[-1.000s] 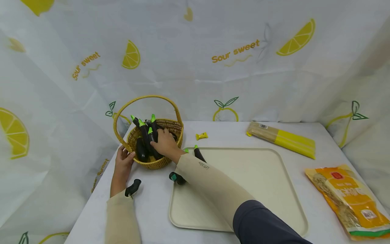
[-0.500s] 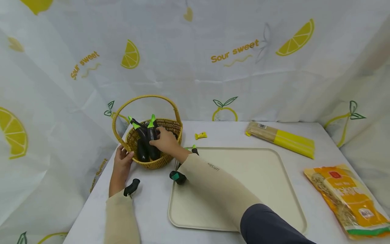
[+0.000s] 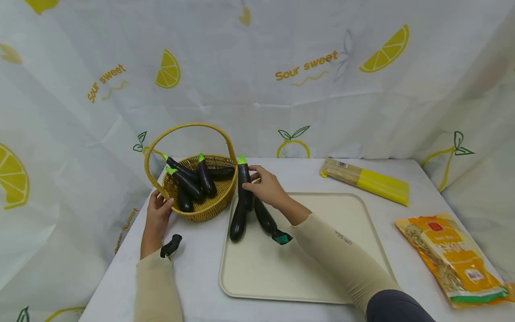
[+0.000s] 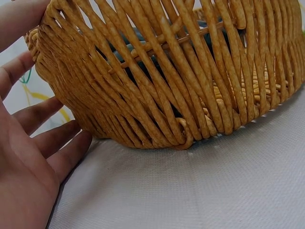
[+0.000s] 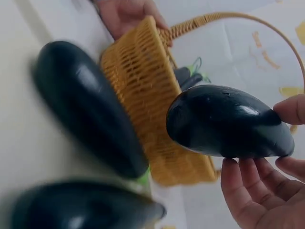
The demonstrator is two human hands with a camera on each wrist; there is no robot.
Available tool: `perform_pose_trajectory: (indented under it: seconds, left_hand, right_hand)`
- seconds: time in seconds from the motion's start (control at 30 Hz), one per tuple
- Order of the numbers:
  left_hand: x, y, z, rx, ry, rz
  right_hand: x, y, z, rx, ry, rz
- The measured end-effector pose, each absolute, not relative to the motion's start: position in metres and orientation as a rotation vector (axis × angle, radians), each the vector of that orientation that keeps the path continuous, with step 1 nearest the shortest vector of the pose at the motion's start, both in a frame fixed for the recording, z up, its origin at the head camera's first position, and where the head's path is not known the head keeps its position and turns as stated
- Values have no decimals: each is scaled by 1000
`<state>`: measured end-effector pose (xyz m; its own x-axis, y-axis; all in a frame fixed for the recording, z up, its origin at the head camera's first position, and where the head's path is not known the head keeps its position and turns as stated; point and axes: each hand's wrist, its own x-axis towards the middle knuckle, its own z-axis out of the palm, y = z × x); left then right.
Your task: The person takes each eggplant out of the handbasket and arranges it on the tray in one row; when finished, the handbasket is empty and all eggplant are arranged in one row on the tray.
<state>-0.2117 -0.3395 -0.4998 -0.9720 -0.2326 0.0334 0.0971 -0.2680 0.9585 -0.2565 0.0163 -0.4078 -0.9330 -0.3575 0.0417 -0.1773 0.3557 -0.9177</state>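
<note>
In the head view, my right hand (image 3: 265,187) pinches a dark eggplant (image 3: 243,181) with a green stem between thumb and fingers, just right of the wicker basket (image 3: 207,213). The right wrist view shows that eggplant (image 5: 224,121) across my fingertips. It hangs over the tray's (image 3: 257,297) upper left corner, where two eggplants lie, a left one (image 3: 238,223) and a right one (image 3: 264,217). Several more eggplants (image 3: 206,176) sit in the basket. My left hand (image 3: 157,217) touches the basket's left side; in the left wrist view its fingers are spread and fairly straight against the weave (image 4: 119,95).
Behind the tray lies a long yellow-ended noodle pack (image 3: 364,181). An orange food bag (image 3: 450,259) is on the right side of the table. The basket's tall arched handle (image 3: 193,125) rises over its opening. A lemon-print cloth (image 3: 241,89) hangs behind.
My right hand has lifted an eggplant out of the basket and carried it right, over the tray. The two tray eggplants now show fully. My left hand stays at the basket.
</note>
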Motion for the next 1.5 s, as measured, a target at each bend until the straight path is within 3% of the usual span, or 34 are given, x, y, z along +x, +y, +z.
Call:
perform_pose_trajectory:
  seconds: [0.3,0.8,1.5]
  left_hand:
    - [-212,-342,-504,176,-1773,-2339]
    - [-209,-341,-508,163,-1724,-2362]
    - [-213,-341,-504,166,-1732,-2365]
  right_hand:
    - [-242,77,-450,-222,2361,-1594]
    - [-227,77,-475,-45,2239,-1570]
    - [-235,76,-472,-168,2432,-1422]
